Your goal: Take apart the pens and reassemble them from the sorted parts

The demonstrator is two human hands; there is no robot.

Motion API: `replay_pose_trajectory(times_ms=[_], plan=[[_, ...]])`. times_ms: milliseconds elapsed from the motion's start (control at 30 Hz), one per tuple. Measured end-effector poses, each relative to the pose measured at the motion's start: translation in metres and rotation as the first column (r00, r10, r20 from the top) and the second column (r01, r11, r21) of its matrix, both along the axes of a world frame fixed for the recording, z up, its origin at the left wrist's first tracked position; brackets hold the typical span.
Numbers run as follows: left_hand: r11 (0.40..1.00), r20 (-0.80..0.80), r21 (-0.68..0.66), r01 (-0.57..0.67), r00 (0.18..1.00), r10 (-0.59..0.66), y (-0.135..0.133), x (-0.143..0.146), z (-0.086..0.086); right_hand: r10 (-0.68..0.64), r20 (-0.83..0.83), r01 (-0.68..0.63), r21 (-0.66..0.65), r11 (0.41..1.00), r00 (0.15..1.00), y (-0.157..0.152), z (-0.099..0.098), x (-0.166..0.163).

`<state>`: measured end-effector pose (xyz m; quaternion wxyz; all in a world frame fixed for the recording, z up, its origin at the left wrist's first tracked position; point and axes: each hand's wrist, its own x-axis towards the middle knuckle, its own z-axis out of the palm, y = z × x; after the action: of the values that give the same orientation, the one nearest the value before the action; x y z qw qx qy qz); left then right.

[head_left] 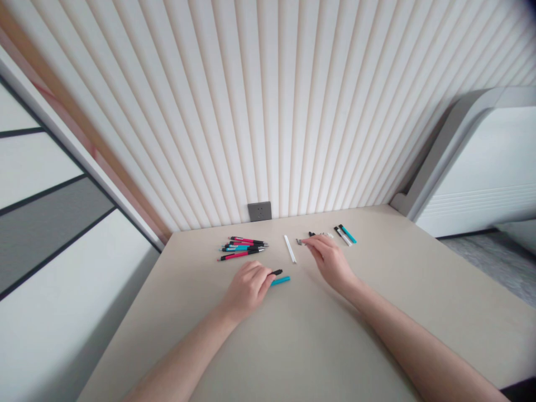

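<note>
My left hand (250,283) is closed round a black pen part (277,272), whose end sticks out past the thumb. Just below it a blue pen barrel (281,281) juts out from under the same hand; whether it is gripped or lies on the table I cannot tell. My right hand (329,257) reaches down to the tabletop, thumb and forefinger pinched beside some small grey metal pen tips (298,242). What sits between those fingertips is too small to make out. A white pen barrel (290,249) lies between the two hands.
Several red, black and blue mechanical pencils (243,248) lie in a bunch at the left. Behind my right hand are small black parts (311,234) and white pieces (330,235). Lead cases (347,233) lie farther right. A dark wall socket (259,211) sits at the table's back edge.
</note>
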<state>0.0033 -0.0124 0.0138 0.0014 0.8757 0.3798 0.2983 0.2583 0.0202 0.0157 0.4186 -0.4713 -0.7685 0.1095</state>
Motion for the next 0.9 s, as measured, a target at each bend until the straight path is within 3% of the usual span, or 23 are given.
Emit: replay_pose_trajectory(times_ms=[133, 267, 533, 733, 900], plan=[[0.999, 0.024, -0.007, 0.034, 0.999, -0.033, 0.000, 0.000, 0.002, -0.244, 0.247, 0.254, -0.008, 0.967, 0.938, 0.030, -0.004, 0.044], [1.000, 0.013, -0.013, 0.025, 1.000, -0.024, 0.000, 0.001, 0.001, -0.340, 0.417, 0.401, -0.066, 0.914, 0.843, 0.040, -0.010, 0.062], [1.000, 0.003, 0.001, 0.016, 1.000, -0.016, 0.000, 0.001, 0.000, -0.307, 0.563, 0.408, -0.060, 0.911, 0.768, 0.042, -0.020, 0.054], [1.000, 0.014, 0.011, 0.024, 1.000, -0.024, 0.001, 0.001, 0.001, -0.321, 0.564, 0.422, -0.056, 0.905, 0.761, 0.046, -0.024, 0.053], [1.000, 0.000, 0.014, 0.028, 1.000, -0.028, 0.001, 0.001, 0.001, -0.358, 0.486, 0.382, 0.053, 0.923, 0.797, 0.036, -0.013, 0.044]])
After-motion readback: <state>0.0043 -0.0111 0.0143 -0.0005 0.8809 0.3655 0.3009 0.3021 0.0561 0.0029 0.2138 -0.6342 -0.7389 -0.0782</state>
